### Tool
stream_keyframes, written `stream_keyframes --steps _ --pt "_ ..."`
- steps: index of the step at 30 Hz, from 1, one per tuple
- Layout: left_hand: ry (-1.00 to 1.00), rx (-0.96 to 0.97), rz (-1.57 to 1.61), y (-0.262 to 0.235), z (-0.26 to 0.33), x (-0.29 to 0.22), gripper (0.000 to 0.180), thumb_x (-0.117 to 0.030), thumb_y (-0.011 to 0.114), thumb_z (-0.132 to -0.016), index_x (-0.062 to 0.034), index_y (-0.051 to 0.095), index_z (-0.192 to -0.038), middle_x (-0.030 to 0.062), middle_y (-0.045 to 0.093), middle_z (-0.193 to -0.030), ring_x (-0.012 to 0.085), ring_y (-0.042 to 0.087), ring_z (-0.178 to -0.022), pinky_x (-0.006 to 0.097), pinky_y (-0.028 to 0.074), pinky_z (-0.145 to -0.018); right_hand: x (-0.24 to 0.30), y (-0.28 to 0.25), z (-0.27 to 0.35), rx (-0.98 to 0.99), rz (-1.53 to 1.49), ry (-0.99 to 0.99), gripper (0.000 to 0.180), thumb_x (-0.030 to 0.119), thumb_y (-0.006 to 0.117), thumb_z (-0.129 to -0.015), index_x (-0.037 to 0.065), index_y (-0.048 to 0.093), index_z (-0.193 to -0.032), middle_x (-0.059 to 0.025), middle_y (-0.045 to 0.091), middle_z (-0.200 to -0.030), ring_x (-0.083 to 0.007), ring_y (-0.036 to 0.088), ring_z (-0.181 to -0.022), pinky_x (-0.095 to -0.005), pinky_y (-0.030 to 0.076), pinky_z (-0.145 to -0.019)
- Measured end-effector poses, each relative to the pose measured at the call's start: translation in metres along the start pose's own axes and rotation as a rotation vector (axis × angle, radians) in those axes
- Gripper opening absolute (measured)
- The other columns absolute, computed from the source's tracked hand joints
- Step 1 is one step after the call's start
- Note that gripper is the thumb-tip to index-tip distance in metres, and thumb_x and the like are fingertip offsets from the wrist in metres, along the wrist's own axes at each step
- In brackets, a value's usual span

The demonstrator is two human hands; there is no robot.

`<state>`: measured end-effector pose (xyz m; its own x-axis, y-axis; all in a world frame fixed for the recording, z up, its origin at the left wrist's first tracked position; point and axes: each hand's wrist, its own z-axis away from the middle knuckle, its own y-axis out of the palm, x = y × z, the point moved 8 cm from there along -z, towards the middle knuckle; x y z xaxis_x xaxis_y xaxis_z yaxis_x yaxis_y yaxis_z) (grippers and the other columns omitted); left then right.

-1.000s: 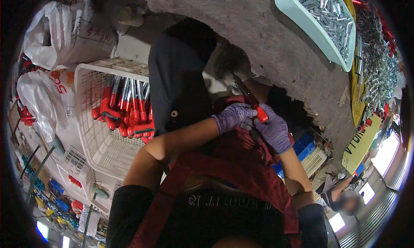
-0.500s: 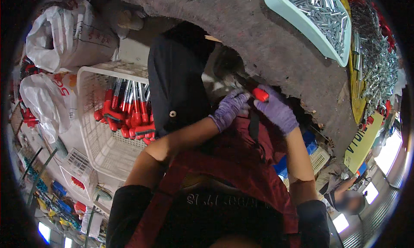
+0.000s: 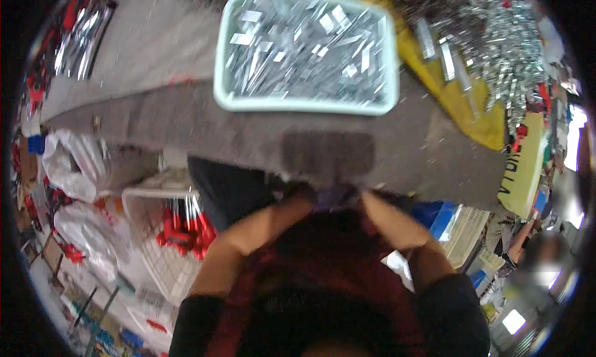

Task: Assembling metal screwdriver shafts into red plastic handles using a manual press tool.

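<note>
Both hands meet at the near edge of the grey counter, tucked close against the body. The left hand and right hand wear purple gloves and are pressed together just under the counter's lip, so most of each is hidden; whether the fingers are closed on anything, or how far they are open, cannot be told from this blurred view. Nothing held shows between them.

Directly beyond the hands, on the counter, sits a pale green rectangular tray heaped with small shiny metal pieces. A larger loose pile of similar metal parts lies to the far right on a yellow sheet. Down at the near left, beside the person's left forearm, stands a white wire basket holding red-handled tools, with white plastic bags further left.

To handle this well, my judgement is that the hands should be lifted clear of the counter edge so the work sits in plain sight, elbows kept in, and the grip kept firm but light through the gloves. Reaching for the tray is best done straight ahead, avoiding the loose heap at the right so that nothing spills.
</note>
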<state>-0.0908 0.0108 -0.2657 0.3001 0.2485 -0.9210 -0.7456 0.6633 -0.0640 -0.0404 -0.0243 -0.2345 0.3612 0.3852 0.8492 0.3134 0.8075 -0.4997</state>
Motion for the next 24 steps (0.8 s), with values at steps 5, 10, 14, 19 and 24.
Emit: stream_keyframes --steps 5,10,14,19,24 --pt "0.573 -0.534 -0.432 -0.066 0.044 -0.111 0.041 -0.04 0.048 -0.083 -0.0047 0.06 -0.101 0.0191 0.06 -0.099 0.0347 0.058 -0.093 0.042 0.045 -0.081 0.003 -0.02 0.039 -0.061 0.124 0.017 0.045 0.03 0.051 -0.084 0.007 0.046 -0.123 -0.0156 0.06 -0.102 -0.0276 0.06 -0.09 -0.038 0.05 -0.077" --pt "0.415 -0.483 -0.342 -0.06 0.045 -0.103 0.032 -0.032 0.057 -0.079 -0.0076 0.061 -0.099 0.0142 0.061 -0.093 0.0342 0.058 -0.086 0.045 0.045 -0.077 0.011 -0.039 0.085 -0.081 0.222 0.018 0.045 0.03 0.051 -0.084 0.008 0.045 -0.123 -0.0153 0.06 -0.102 -0.0277 0.06 -0.089 -0.0383 0.05 -0.076" --pt "0.465 -0.517 -0.372 -0.056 0.048 -0.082 0.031 -0.03 0.057 -0.079 -0.0076 0.062 -0.1 0.0134 0.062 -0.093 0.0343 0.058 -0.084 0.045 0.045 -0.074 0.029 -0.021 0.033 -0.12 0.334 0.036 0.046 0.03 0.051 -0.084 0.008 0.045 -0.124 -0.015 0.06 -0.101 -0.0278 0.061 -0.088 -0.0386 0.05 -0.075" --pt "0.464 -0.538 -0.37 -0.065 0.043 -0.079 0.03 -0.028 0.058 -0.078 -0.0076 0.062 -0.1 0.0127 0.063 -0.092 0.0344 0.058 -0.082 0.044 0.046 -0.072 0.028 -0.037 0.046 -0.116 0.408 0.079 0.046 0.03 0.051 -0.084 0.009 0.044 -0.124 -0.0147 0.06 -0.1 -0.0278 0.061 -0.087 -0.0389 0.051 -0.074" --pt "0.189 -0.306 -0.43 -0.052 0.033 -0.034 0.041 -0.028 0.056 -0.081 -0.0076 0.053 -0.116 0.0171 0.056 -0.109 0.032 0.055 -0.098 0.042 0.047 -0.078 0.05 -0.03 0.025 -0.087 0.465 0.094 0.047 0.031 0.05 -0.084 0.009 0.044 -0.125 -0.0144 0.061 -0.099 -0.0279 0.062 -0.086 -0.0393 0.051 -0.072"
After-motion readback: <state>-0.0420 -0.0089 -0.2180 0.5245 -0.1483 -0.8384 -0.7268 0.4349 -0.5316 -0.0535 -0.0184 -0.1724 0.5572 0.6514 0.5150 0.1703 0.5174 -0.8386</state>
